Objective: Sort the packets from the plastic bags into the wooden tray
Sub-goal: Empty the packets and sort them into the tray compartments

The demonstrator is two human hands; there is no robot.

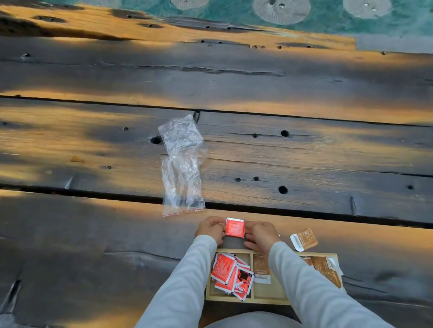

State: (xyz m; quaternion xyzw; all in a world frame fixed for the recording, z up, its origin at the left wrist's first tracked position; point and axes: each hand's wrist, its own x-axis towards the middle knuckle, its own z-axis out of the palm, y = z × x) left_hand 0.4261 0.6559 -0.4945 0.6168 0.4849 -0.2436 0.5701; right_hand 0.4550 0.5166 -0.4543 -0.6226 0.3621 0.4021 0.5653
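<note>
A red packet stands on the table just beyond the wooden tray. My left hand pinches its left edge and my right hand holds its right edge. The tray's left compartment holds a pile of several red packets. Brown packets lie in the tray's middle and right compartments, partly hidden by my right sleeve. One brown packet lies on the table to the right of my right hand. Two clear plastic bags, one near and one far, lie flat farther out.
The table is made of dark, worn wooden planks with gaps and holes. Beyond its far edge there is a green floor with round grey discs. My lap fills the bottom centre.
</note>
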